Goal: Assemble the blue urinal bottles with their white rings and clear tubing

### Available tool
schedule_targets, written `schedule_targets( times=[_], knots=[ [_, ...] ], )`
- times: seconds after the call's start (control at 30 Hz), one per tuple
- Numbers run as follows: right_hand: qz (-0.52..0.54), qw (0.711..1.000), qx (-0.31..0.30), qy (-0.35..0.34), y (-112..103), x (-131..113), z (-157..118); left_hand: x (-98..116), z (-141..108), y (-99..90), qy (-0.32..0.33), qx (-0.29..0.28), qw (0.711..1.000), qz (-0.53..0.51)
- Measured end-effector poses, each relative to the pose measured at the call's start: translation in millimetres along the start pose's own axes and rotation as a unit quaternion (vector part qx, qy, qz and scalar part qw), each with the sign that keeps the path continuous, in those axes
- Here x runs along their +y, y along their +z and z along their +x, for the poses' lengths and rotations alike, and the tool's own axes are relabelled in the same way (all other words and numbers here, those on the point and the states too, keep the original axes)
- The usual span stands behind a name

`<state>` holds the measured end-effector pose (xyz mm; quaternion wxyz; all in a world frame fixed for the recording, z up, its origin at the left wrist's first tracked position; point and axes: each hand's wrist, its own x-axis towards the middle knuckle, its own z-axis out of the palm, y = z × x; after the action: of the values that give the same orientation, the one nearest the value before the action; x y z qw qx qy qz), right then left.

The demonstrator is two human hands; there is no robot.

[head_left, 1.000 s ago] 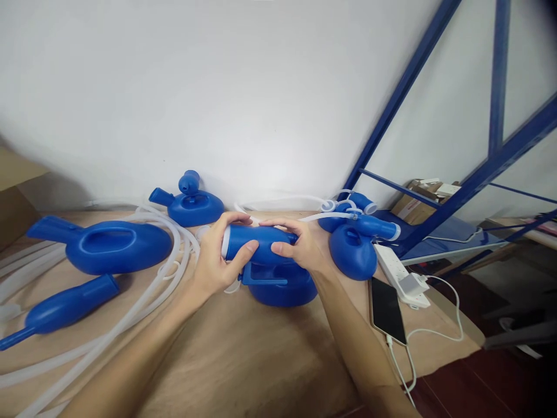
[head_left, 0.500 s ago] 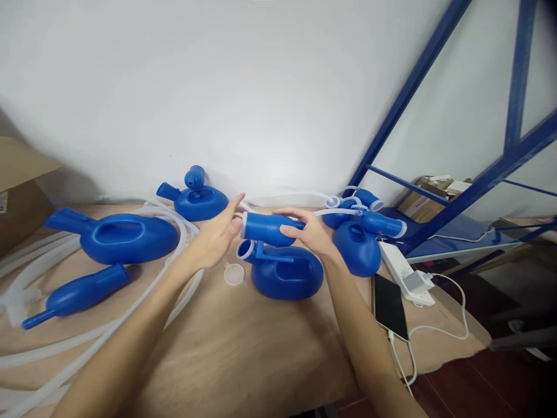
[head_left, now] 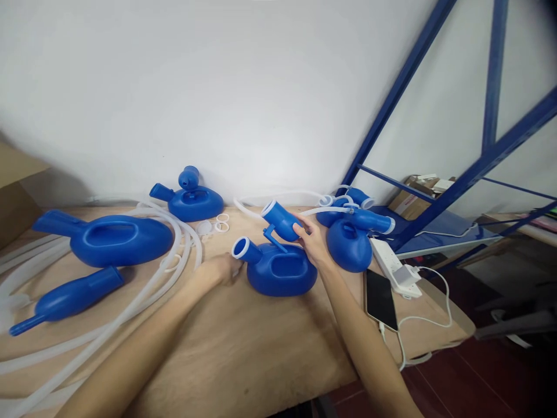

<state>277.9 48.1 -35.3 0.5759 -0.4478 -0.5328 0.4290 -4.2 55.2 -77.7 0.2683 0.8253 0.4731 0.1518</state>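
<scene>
A blue plastic urinal bottle [head_left: 300, 284] with a moulded handle lies on the table, a white ring around its spout mouth. Over it, my right hand [head_left: 311, 237] grips a blue tubular funnel piece [head_left: 281, 220], tilted, its white-ringed wide end up and to the left. The blue handle arm of the bottle stands just under this piece. My left hand [head_left: 224, 269] is low at the left of the spout, fingers curled and blurred; a bit of white shows at the fingertips, but what they hold is hard to make out.
Left are another blue bottle [head_left: 126, 255], a loose blue funnel piece [head_left: 78, 295] and coiled white hoses [head_left: 130, 307]. White rings [head_left: 221, 222] lie behind. At right are finished-looking blue bottles [head_left: 350, 249], a phone [head_left: 380, 299], a power strip [head_left: 391, 267] and a blue rack [head_left: 391, 104].
My left hand has dropped from the funnel piece's open end to beside the bottle's spout, where a white cap lay. My right hand has tilted the funnel piece, open end upward.
</scene>
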Motion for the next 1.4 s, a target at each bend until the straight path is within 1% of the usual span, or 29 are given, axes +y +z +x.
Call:
schedule_targets(
  times=[0.07,0.1,0.17,0.2,0.23,0.27,0.3,0.33,0.37,0.4,0.43,0.47,0.5,0.53,0.57,0.63,0.67,0.7,0.77,0.83,0.93,1.03,1.1,1.17,1.23,1.3,1.33,1.4],
  knots=[
    [0.031,0.999,0.002,0.024,-0.5,4.3,1.2,-3.5,0.5,-18.0,0.001,-0.025,0.999,0.022],
    [0.036,0.999,-0.004,0.025,-1.7,3.4,2.7,-5.4,-1.1,-32.1,0.001,-0.034,0.999,0.030],
    [0.025,0.999,-0.035,0.013,-4.0,-3.4,6.7,-7.6,-8.2,-66.0,0.010,-0.022,0.999,0.036],
    [0.016,0.998,-0.061,0.008,-4.0,-8.6,8.7,-7.2,-13.4,-83.6,0.020,-0.005,0.999,0.033],
    [0.007,0.996,-0.091,0.006,-2.7,-14.4,10.6,-5.5,-19.3,-100.0,0.047,0.054,0.997,0.015],
    [0.001,0.993,-0.122,0.008,0.3,-20.5,12.1,-2.5,-25.5,-114.2,0.063,0.132,0.989,-0.005],
    [-0.002,0.989,-0.147,0.015,5.0,-26.5,13.1,1.7,-31.3,-125.1,0.069,0.207,0.975,-0.038],
    [0.001,0.986,-0.164,0.026,11.5,-31.9,13.6,6.9,-36.3,-132.4,0.083,0.273,0.953,-0.101],
    [0.009,0.984,-0.173,0.040,19.4,-36.6,13.4,13.0,-39.9,-135.7,0.109,0.327,0.921,-0.180],
    [0.021,0.982,-0.179,0.058,28.3,-40.4,12.7,19.5,-42.0,-135.5,0.144,0.365,0.882,-0.262],
    [0.040,0.980,-0.181,0.076,37.6,-43.1,11.6,26.3,-42.6,-132.4,0.184,0.386,0.840,-0.334],
    [0.066,0.976,-0.181,0.096,47.0,-44.8,10.0,33.0,-42.1,-127.1,0.225,0.390,0.806,-0.384],
    [0.094,0.972,-0.183,0.116,55.9,-45.5,8.2,39.5,-40.8,-120.5,0.258,0.381,0.791,-0.404],
    [0.121,0.966,-0.185,0.135,63.9,-45.4,6.3,45.6,-39.3,-113.5,0.278,0.365,0.796,-0.395],
    [0.143,0.959,-0.190,0.157,70.6,-44.7,4.4,51.1,-38.0,-106.7,0.287,0.346,0.817,-0.363],
    [0.172,0.943,-0.198,0.206,80.0,-42.8,1.2,60.0,-36.8,-95.6,0.283,0.316,0.867,-0.262],
    [0.179,0.934,-0.203,0.232,82.7,-41.9,0.1,63.3,-36.9,-91.5,0.280,0.311,0.884,-0.210],
    [0.183,0.926,-0.207,0.255,84.1,-41.4,-0.5,65.7,-37.2,-88.3,0.281,0.309,0.893,-0.166],
    [0.194,0.912,-0.215,0.290,84.1,-41.5,-0.2,68.0,-37.5,-83.9,0.300,0.314,0.892,-0.124],
    [0.204,0.903,-0.221,0.308,81.9,-42.7,1.6,68.2,-36.9,-81.3,0.302,0.322,0.888,-0.129],
    [0.206,0.906,-0.206,0.307,78.6,-44.8,4.8,68.2,-35.8,-80.8,0.259,0.331,0.892,-0.165],
    [0.189,0.909,-0.212,0.304,78.1,-44.4,5.5,72.1,-37.8,-84.1,0.226,0.309,0.905,-0.183],
    [0.178,0.906,-0.227,0.310,79.6,-43.0,4.2,76.4,-41.0,-86.4,0.188,0.294,0.913,-0.212],
    [0.180,0.906,-0.229,0.306,81.6,-41.9,2.0,80.3,-44.1,-87.3,0.141,0.280,0.912,-0.265],
    [0.187,0.908,-0.226,0.298,83.0,-41.9,-0.1,82.3,-46.0,-86.6,0.117,0.257,0.912,-0.299],
    [0.194,0.907,-0.225,0.297,83.6,-43.0,-1.7,82.4,-46.0,-84.5,0.126,0.243,0.922,-0.274],
    [0.195,0.906,-0.225,0.301,83.6,-43.7,-2.4,82.0,-45.3,-83.0,0.140,0.251,0.926,-0.244],
    [0.196,0.904,-0.222,0.309,83.2,-44.9,-3.5,81.3,-42.9,-79.1,0.170,0.289,0.926,-0.174]
  ],
)
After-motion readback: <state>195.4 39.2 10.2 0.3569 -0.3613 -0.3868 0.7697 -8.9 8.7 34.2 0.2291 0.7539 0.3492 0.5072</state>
